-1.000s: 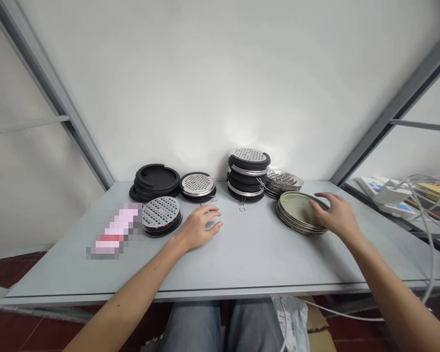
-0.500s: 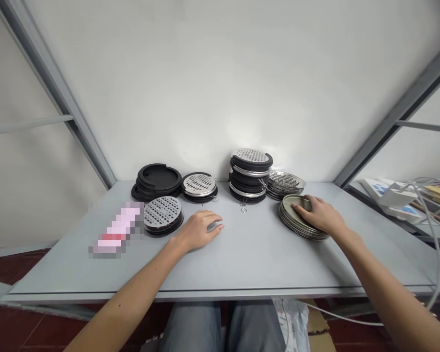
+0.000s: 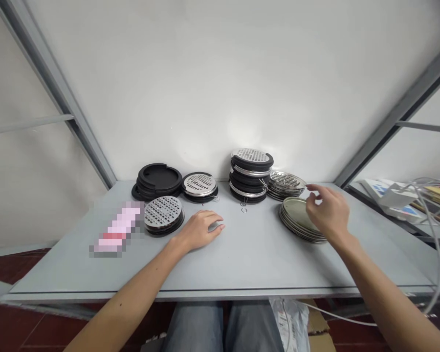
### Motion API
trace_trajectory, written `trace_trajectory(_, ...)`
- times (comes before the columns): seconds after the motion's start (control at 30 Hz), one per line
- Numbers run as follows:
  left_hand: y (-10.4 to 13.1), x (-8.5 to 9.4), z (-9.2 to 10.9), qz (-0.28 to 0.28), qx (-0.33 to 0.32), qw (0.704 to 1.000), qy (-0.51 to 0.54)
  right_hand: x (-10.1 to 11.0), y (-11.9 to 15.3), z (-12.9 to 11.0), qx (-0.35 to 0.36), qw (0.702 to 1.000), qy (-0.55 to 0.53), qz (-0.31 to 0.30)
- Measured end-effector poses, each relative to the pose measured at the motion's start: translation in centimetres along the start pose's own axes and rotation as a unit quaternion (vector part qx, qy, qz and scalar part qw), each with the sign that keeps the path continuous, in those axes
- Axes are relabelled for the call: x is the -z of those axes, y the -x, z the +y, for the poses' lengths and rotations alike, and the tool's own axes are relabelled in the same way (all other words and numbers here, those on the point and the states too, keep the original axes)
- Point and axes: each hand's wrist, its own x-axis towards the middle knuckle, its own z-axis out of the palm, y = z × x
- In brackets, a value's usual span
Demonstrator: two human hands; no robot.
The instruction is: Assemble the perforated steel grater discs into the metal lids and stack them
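Note:
My left hand [image 3: 202, 230] rests on the table with nothing in it, fingers loosely stretched and thumb apart. Just left of it lies a stack of round slotted metal grater discs [image 3: 163, 212] over black pieces. My right hand [image 3: 330, 209] is raised over the right edge of a stack of round olive-gold metal lids [image 3: 295, 211]. Its index finger and thumb are bent with a gap between them, and no object shows there. Behind that stack is a pile of silver grater discs [image 3: 286, 181].
At the back stand black ring holders [image 3: 159, 177], a black-rimmed grater disc [image 3: 200, 185] and a tall stack of rimmed graters [image 3: 252, 166] with wire rings. A blurred pink item [image 3: 119, 227] lies left. Cables [image 3: 427, 210] and boxes [image 3: 392, 198] are at right.
My right hand has lifted off the top of the olive-gold lid stack and moved slightly right, its fingers now more curled. The left hand has stayed in place.

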Motion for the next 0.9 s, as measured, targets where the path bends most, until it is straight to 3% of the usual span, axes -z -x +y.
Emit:
trace_trajectory(0.1, 0.0, 0.0, -0.2, 0.000, 0.009, 1.000, 0.001, -0.3, 0.0, -4.0, 0.071, 0.991, -0.105, 0.041)
trace_trajectory(0.2, -0.1, 0.1, -0.4, 0.005, 0.019, 1.000, 0.005, -1.7, 0.2, -8.1, 0.135, 0.974, -0.182, 0.019)
trace_trajectory(0.33, -0.1, 0.3, -0.6, 0.005, 0.026, 1.000, 0.004, -4.5, 1.0, -11.6, 0.108, 0.970, -0.216, 0.000)
trace_trajectory(0.43, -0.1, 0.3, -0.6, 0.005, 0.023, 1.000, -0.001, -6.0, 1.9, -12.4, 0.078, 0.960, -0.265, -0.037)
trace_trajectory(0.53, -0.1, 0.2, -0.5, 0.004, 0.016, 1.000, -0.005, -6.7, 2.6, -12.1, 0.051, 0.929, -0.355, -0.088)
trace_trajectory(0.77, -0.1, 0.0, -0.5, 0.003, 0.017, 1.000, -0.003, -7.2, 2.6, -11.6, -0.062, 0.802, -0.556, -0.208)
trace_trajectory(0.9, 0.0, 0.0, -0.5, -0.001, 0.016, 1.000, 0.002, -6.9, 2.4, -11.8, -0.088, 0.761, -0.598, -0.238)
